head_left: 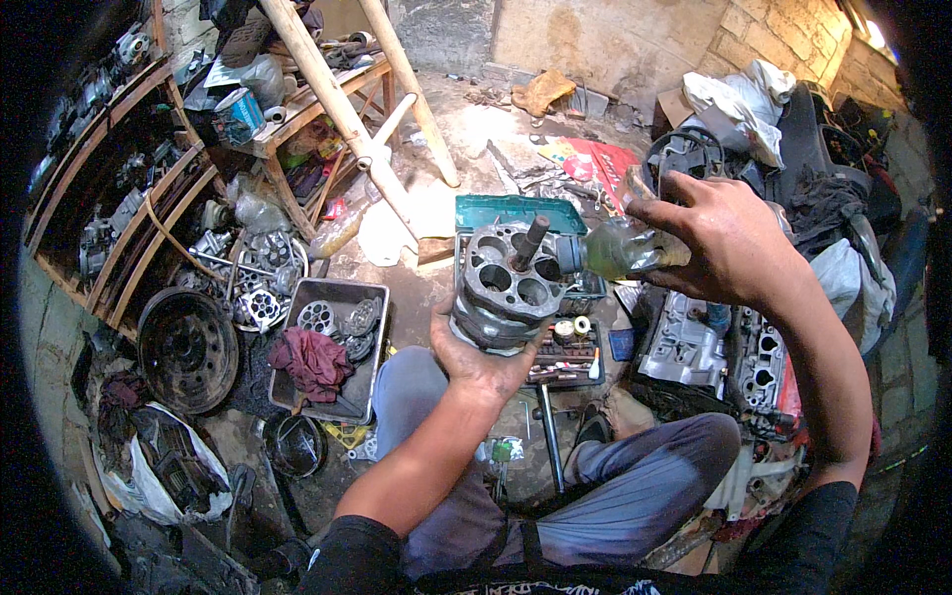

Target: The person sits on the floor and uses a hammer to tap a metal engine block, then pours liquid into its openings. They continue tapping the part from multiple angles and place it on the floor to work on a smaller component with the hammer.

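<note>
At far left, a wooden rack [129, 228] loaded with metal parts. Below, a dark steel wheel rim [188, 349], just beside a grey tray [381, 332]; in the tray, a maroon rag [312, 364] and round metal castings [317, 317]. Near the tray's lower edge, a round black pan [295, 446]. Toward the back, a cluttered wooden worktop [273, 146] with a blue box [238, 114], and in front, a tilted frame of pale poles [319, 77]. Farther right on the floor, a tan cloth [542, 92] and a red sheet [600, 159]. At right, a silver engine casting [691, 342]; behind, piled white sacks [744, 109].
</note>
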A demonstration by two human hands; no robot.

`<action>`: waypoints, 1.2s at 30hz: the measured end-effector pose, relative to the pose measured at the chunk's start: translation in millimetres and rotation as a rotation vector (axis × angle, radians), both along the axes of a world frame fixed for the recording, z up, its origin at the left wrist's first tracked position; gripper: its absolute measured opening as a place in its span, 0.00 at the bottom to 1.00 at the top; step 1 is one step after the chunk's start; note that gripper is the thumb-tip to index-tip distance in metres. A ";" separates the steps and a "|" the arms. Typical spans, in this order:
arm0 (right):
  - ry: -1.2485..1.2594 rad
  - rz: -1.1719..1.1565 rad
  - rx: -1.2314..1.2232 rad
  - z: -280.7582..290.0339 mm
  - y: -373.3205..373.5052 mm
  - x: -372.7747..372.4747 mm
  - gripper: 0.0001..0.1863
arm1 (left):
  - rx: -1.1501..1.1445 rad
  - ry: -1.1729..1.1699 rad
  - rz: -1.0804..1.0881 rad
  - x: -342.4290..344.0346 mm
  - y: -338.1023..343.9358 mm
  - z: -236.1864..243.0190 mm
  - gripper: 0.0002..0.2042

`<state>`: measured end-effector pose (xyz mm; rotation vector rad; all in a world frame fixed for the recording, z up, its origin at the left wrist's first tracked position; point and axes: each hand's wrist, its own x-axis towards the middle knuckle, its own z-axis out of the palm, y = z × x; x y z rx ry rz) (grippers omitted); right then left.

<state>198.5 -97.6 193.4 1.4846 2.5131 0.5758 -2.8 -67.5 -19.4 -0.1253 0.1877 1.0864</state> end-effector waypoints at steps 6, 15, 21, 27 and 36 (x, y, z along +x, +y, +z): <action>-0.013 -0.027 -0.021 1.7 -0.5 -3.3 0.29 | -0.039 0.009 -0.006 -1.2 0.8 1.7 0.32; 0.011 -0.005 -0.005 -1.9 0.4 0.7 0.30 | -0.003 0.012 -0.009 -2.0 -0.6 1.1 0.33; 0.027 -0.010 -0.004 -3.3 -0.4 1.3 0.30 | 0.005 0.002 -0.011 -1.8 1.3 -1.2 0.32; 0.016 -0.015 0.009 -2.9 -0.8 2.5 0.30 | 0.000 0.019 -0.017 -1.3 2.4 -2.6 0.31; 0.047 -0.033 -0.023 -2.1 -2.5 2.4 0.30 | 0.032 -0.028 -0.018 -1.2 3.4 -5.4 0.32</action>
